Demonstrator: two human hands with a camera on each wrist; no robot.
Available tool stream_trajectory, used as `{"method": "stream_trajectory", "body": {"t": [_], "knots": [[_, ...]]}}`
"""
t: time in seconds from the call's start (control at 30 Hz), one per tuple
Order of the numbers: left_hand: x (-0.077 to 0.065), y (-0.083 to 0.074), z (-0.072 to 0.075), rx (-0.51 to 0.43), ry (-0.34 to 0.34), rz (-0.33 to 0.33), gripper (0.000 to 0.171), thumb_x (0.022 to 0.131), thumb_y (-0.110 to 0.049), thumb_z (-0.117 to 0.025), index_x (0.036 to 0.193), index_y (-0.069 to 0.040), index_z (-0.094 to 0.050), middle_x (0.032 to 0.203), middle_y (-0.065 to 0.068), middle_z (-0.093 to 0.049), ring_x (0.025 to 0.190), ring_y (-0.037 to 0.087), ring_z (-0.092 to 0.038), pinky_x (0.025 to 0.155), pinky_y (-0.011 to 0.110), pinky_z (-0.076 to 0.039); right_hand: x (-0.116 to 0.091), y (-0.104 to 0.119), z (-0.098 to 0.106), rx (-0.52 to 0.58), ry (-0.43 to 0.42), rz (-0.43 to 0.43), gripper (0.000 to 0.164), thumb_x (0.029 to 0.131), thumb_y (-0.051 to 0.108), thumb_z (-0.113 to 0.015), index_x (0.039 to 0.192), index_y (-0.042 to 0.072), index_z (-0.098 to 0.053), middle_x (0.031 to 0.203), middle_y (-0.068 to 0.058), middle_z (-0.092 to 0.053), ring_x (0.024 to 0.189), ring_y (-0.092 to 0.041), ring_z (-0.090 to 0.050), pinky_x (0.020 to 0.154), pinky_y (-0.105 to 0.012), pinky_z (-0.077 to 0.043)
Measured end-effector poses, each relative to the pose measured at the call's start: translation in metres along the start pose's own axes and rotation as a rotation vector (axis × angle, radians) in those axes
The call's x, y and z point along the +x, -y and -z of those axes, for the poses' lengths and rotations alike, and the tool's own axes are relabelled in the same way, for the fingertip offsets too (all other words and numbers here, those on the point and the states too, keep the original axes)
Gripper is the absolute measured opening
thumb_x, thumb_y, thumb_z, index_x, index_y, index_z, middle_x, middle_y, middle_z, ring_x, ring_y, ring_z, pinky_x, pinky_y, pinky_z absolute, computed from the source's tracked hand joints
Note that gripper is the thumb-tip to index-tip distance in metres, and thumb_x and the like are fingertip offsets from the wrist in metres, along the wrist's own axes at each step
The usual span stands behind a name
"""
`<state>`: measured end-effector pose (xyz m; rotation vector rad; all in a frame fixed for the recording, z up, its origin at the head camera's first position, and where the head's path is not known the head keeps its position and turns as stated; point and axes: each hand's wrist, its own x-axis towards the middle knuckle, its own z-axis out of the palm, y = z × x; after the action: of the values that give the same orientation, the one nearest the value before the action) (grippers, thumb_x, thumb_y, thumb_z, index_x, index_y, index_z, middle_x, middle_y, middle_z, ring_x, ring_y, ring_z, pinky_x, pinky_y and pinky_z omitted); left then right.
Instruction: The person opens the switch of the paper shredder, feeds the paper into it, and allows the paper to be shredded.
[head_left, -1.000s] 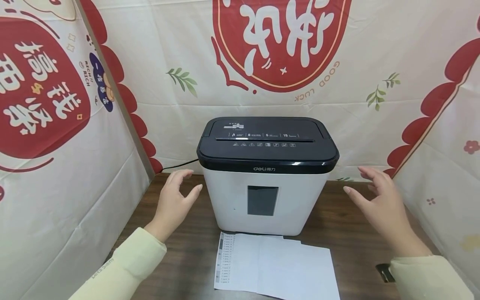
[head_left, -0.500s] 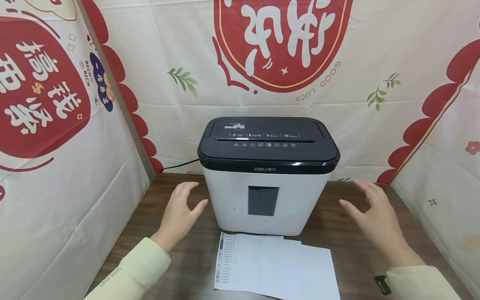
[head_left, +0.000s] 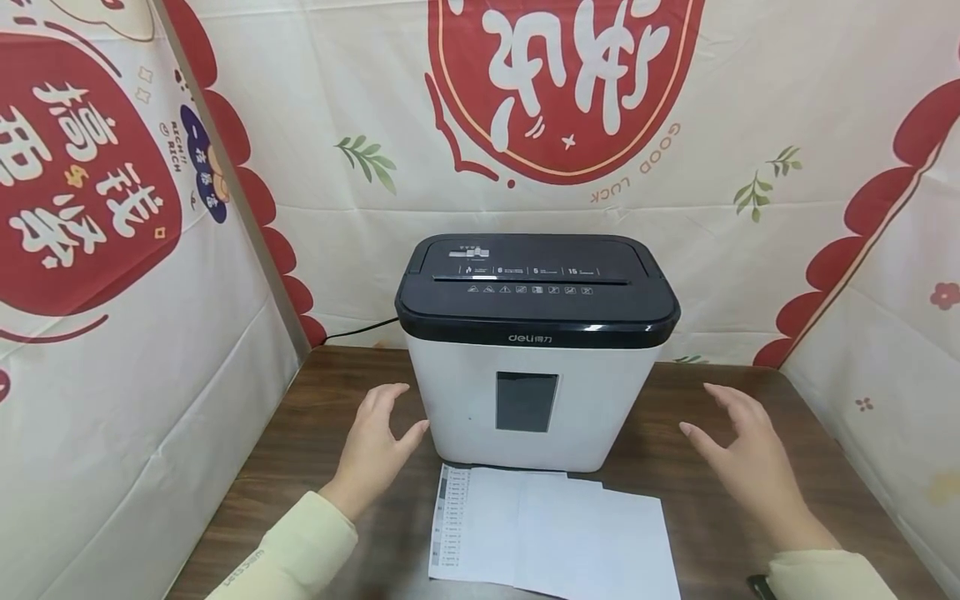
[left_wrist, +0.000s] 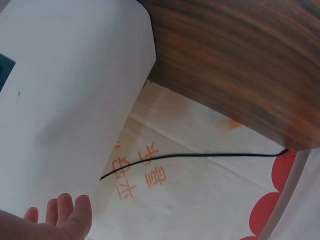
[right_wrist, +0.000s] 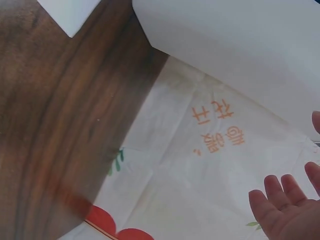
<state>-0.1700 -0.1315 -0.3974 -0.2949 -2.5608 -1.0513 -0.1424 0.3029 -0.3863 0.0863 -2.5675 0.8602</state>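
Note:
A white paper shredder [head_left: 465,392] with a black top stands upright on the brown table, a dark window in its front. Just left of its lower body is my left hand [head_left: 375,450], fingers loosely bent and thumb apart, holding nothing. On the other side my right hand [head_left: 750,458] hovers with a wider gap, also empty. Sheets of paper [head_left: 577,533] lie in front of the shredder, one with a printed column along its left edge. In the left wrist view, the left fingers [left_wrist: 82,212] appear beside the shredder's white wall [left_wrist: 65,120]; whether they touch it, I cannot tell.
A black power cord [head_left: 360,331] runs left from behind the shredder. White cloth walls [head_left: 330,250] with red prints close in the back and both sides. The table [head_left: 292,442] extends to either side of the shredder.
Both hands have come lower and nearer to me. My left hand has also shifted right, closer to the shredder. Shredder and papers stay in place.

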Motion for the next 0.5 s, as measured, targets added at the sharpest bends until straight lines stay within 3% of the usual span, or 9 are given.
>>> {"method": "stream_trajectory", "body": {"t": [0.5], "knots": [[-0.013, 0.001, -0.021, -0.161, 0.052, 0.175, 0.052, 0.084, -0.014, -0.074, 0.129, 0.001, -0.052, 0.128, 0.014, -0.053, 0.119, 0.031, -0.051, 0.098, 0.048, -0.043, -0.015, -0.018, -0.014, -0.020, 0.081, -0.095, 0.064, 0.089, 0.022, -0.069, 0.138, -0.008, -0.041, 0.137, -0.036, -0.037, 0.123, -0.055, -0.035, 0.091, -0.070, -0.031]]}}
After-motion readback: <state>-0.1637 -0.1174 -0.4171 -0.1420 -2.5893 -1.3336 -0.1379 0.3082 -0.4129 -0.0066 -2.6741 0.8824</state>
